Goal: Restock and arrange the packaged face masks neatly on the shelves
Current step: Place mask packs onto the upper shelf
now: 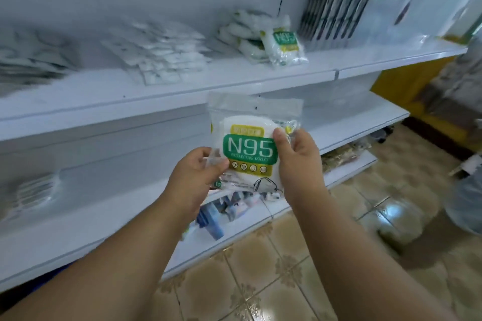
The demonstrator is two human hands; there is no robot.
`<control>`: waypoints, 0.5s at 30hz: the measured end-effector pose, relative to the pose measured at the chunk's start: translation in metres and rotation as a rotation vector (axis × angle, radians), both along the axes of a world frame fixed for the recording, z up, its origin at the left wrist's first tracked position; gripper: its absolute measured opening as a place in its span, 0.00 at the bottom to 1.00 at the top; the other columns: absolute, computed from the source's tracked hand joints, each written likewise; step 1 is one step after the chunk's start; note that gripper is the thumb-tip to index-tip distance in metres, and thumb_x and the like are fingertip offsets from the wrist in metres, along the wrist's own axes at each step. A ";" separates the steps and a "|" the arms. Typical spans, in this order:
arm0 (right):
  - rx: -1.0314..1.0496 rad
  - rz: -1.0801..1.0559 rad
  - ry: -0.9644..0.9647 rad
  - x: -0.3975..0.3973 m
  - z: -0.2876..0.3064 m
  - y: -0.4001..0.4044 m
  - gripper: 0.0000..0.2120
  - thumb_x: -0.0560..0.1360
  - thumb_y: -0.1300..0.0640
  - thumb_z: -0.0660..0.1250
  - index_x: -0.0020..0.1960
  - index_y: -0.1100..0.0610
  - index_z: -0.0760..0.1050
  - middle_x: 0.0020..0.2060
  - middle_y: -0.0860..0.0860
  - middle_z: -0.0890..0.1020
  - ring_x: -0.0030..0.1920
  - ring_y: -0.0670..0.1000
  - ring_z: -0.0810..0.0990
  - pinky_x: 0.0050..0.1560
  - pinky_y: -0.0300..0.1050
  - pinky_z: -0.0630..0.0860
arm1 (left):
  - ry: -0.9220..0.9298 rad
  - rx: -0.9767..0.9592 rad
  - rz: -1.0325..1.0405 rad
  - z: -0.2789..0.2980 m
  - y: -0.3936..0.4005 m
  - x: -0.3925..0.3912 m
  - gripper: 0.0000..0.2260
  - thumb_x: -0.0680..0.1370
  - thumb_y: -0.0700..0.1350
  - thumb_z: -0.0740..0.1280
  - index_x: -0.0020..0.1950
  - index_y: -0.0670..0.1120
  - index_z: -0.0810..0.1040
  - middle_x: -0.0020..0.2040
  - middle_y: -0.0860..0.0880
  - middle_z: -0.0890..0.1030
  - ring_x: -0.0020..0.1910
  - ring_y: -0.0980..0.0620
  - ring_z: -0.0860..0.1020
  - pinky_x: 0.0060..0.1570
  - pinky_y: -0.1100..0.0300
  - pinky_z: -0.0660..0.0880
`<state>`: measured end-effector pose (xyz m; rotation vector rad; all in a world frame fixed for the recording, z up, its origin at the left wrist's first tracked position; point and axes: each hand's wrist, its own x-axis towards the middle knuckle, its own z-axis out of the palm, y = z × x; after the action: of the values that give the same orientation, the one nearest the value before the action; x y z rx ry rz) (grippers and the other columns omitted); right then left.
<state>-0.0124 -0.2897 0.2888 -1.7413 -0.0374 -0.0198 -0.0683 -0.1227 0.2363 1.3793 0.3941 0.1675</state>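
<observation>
While the white shelves (167, 91) run across the view in tiers, the upper shelf is where the matching stock sits: a leaning stack of N95 packs (271, 41) near its middle, with blurred flat white packets (161, 52) to the left of it and dark carded items (336, 10) to the right. The step in hand looks like carrying one more pack up to that stack. To do it well, I would judge, the pack should go in front of or beside its like, label facing out and upright, set down gently so the leaning stack does not slide.

The held N95 mask pack (250, 148) hangs in the air in front of the lower shelf edge, well below the stack. Its long axis runs roughly vertical, sealed header at the top, printed face toward the camera, tilted a little.

The left hand (193, 174) pinches its lower left edge, thumb on the front. The right hand (297, 159) grasps the right edge, thumb pressed on the label, fingers curled behind.
</observation>
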 end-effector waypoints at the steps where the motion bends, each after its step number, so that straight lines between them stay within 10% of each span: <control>1: 0.004 -0.049 -0.054 0.009 0.012 0.000 0.18 0.80 0.45 0.65 0.40 0.56 0.66 0.36 0.54 0.74 0.33 0.50 0.75 0.34 0.51 0.77 | -0.031 0.050 0.005 0.009 -0.001 0.014 0.04 0.78 0.41 0.71 0.52 0.47 0.80 0.47 0.47 0.87 0.47 0.45 0.85 0.52 0.46 0.80; 8: 0.018 -0.185 -0.165 0.082 0.070 -0.004 0.22 0.77 0.39 0.66 0.46 0.59 0.70 0.44 0.64 0.81 0.44 0.66 0.82 0.37 0.65 0.80 | -0.154 0.135 -0.044 0.082 -0.003 0.105 0.17 0.70 0.56 0.75 0.56 0.56 0.78 0.56 0.51 0.84 0.55 0.50 0.83 0.58 0.50 0.79; 15: 0.076 0.039 -0.032 0.188 0.095 -0.011 0.10 0.80 0.56 0.65 0.60 0.49 0.69 0.46 0.49 0.83 0.43 0.51 0.84 0.41 0.52 0.83 | -0.165 0.279 0.161 0.114 -0.004 0.202 0.14 0.73 0.51 0.76 0.56 0.52 0.80 0.53 0.49 0.85 0.50 0.50 0.84 0.52 0.45 0.82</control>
<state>0.1754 -0.3009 0.3837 -1.6644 -0.0931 -0.0198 0.1339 -0.1264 0.3508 1.5940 0.3522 0.4804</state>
